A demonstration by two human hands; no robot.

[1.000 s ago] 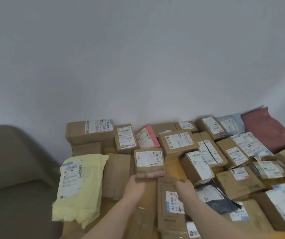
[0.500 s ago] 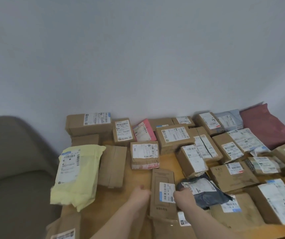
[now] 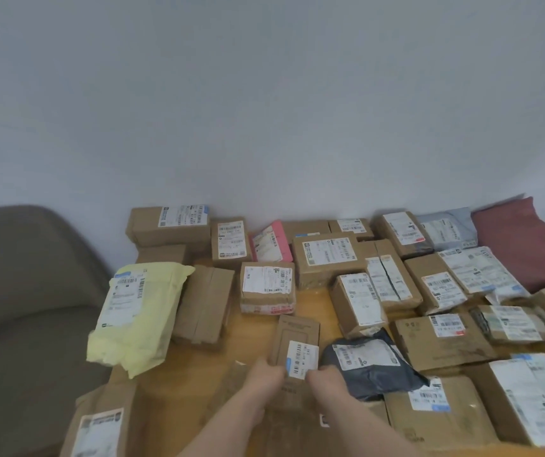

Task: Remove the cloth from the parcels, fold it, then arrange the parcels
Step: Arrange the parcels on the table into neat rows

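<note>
At the near centre of the wooden desk (image 3: 257, 338), I see both hands holding one flat brown cardboard parcel (image 3: 298, 338) by its near end. The left hand (image 3: 266, 377) grips the near left corner, fingers curled round the edge; the right hand (image 3: 325, 379) pinches the near right corner, just beside the white shipping label (image 3: 301, 359) on the parcel's near half. The parcel lies lengthwise, pointing away from me, with its far end close to a small taped box (image 3: 267, 286) that carries a white label on top. I cannot tell whether the held parcel rests on the desk or is raised slightly off it. To the right of the right hand, a dark grey poly mailer (image 3: 371, 364) lies touching or nearly touching it. To the left, a pale yellow poly bag (image 3: 137, 313) overhangs the desk's left edge, and a plain brown box (image 3: 204, 303) sits just beside it. The remaining parcels cover the back and right portions of the desk: a row of labelled cartons against the grey wall (image 3: 264, 94), including a long box (image 3: 168, 225) at the back left, a pink envelope (image 3: 271, 242) standing tilted, and a dark red mailer (image 3: 525, 239) at the far right. A brown padded envelope (image 3: 102, 423) lies at the near left corner. No cloth is visible on the parcels. A dark upholstered seat (image 3: 27, 291) stands left of the desk.
</note>
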